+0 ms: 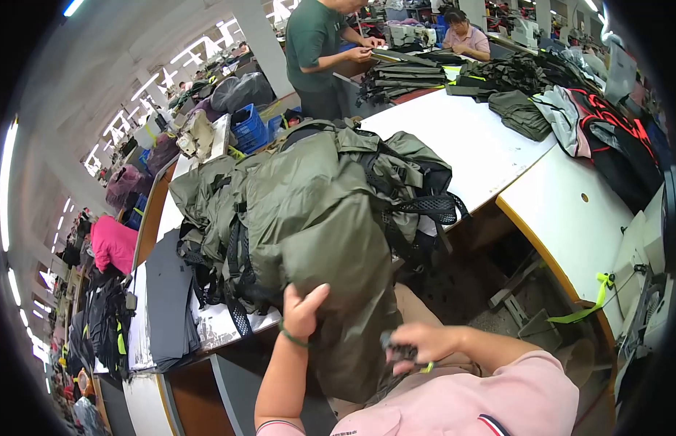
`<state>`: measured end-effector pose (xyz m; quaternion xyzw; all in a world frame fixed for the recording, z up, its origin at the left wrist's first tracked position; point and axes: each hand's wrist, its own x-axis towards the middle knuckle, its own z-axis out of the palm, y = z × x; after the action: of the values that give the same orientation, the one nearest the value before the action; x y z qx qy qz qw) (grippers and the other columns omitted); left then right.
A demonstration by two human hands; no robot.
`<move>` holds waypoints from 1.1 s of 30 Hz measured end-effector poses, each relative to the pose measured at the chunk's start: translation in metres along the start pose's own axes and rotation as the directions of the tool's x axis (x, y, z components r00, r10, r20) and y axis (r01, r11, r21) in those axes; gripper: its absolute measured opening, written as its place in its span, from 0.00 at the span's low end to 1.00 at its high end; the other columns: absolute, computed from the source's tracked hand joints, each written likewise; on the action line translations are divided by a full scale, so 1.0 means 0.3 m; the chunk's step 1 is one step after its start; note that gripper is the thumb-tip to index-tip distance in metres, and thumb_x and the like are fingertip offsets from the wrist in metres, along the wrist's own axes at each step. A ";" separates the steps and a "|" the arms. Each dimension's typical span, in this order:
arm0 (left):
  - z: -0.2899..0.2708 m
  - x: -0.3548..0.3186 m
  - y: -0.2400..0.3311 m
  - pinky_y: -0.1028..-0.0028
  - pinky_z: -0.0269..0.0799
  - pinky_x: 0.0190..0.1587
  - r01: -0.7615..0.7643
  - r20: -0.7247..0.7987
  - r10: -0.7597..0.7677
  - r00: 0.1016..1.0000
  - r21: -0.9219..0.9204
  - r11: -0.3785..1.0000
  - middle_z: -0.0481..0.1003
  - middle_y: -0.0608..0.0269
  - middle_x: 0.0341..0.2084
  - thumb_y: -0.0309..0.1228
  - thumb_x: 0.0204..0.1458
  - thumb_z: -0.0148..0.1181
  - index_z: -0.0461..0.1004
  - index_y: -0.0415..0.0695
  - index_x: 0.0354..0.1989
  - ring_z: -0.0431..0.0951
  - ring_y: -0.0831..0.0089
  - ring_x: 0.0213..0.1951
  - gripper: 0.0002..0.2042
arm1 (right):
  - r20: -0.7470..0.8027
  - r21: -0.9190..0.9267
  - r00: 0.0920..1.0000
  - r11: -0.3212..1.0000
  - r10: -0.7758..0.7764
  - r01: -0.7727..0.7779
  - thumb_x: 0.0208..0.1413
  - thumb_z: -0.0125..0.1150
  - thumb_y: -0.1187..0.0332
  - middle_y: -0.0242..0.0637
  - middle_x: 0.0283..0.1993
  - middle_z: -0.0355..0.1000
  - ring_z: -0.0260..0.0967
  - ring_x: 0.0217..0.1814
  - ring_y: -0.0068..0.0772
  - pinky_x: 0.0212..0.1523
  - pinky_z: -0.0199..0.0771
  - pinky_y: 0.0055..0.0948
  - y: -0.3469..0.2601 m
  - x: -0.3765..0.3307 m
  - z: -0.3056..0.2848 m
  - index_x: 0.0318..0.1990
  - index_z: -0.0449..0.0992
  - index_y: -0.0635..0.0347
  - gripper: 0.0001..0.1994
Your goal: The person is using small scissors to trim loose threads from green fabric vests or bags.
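my right fingers (413, 334): smeared by motion; dark thing (405, 353) in them: too blurred for me to name; my left fingers (291, 296): partly hidden; my left sleeve (280, 427): cut by lower edge; surface (454, 138): partly covered by olive bag (316, 207); green-shirted person (309, 47): head cropped

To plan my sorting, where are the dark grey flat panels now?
In the head view, the dark grey flat panels lie at left on the white table, just left of the olive-green backpack.
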<state>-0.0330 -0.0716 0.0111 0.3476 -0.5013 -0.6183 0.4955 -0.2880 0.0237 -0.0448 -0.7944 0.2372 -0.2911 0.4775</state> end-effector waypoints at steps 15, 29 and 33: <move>-0.200 -0.372 -0.030 0.54 0.48 0.71 -0.372 0.274 0.518 0.810 -0.444 0.815 0.58 0.50 0.70 0.24 0.34 0.64 0.56 0.36 0.70 0.57 0.51 0.70 0.46 | -0.466 0.637 0.819 0.769 0.335 0.047 0.60 0.66 0.58 0.31 0.49 0.74 0.71 0.49 0.24 0.49 0.72 0.26 0.225 0.224 -0.102 0.52 0.70 0.57 0.19; -0.292 -0.503 0.011 0.69 0.70 0.55 -0.105 0.173 0.014 0.985 0.527 0.843 0.78 0.59 0.49 0.17 0.43 0.68 0.74 0.36 0.54 0.77 0.70 0.50 0.25 | -0.536 0.678 0.809 0.693 0.239 0.244 0.49 0.68 0.74 0.26 0.37 0.71 0.68 0.41 0.19 0.45 0.68 0.24 -0.034 0.219 -0.206 0.42 0.72 0.57 0.14; -0.360 -0.551 -0.054 0.69 0.71 0.54 0.157 0.053 -0.223 0.973 0.553 0.818 0.78 0.63 0.49 0.19 0.43 0.71 0.74 0.38 0.55 0.76 0.72 0.49 0.26 | -0.488 0.445 0.851 0.894 0.193 0.053 0.49 0.70 0.73 0.21 0.33 0.64 0.60 0.36 0.14 0.38 0.62 0.22 0.001 0.204 -0.167 0.35 0.69 0.56 0.12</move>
<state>0.1069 0.0575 -0.0431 0.4860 -0.6471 -0.5154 0.2820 -0.2786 -0.0477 -0.0118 -0.5468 0.3142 -0.5226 0.5737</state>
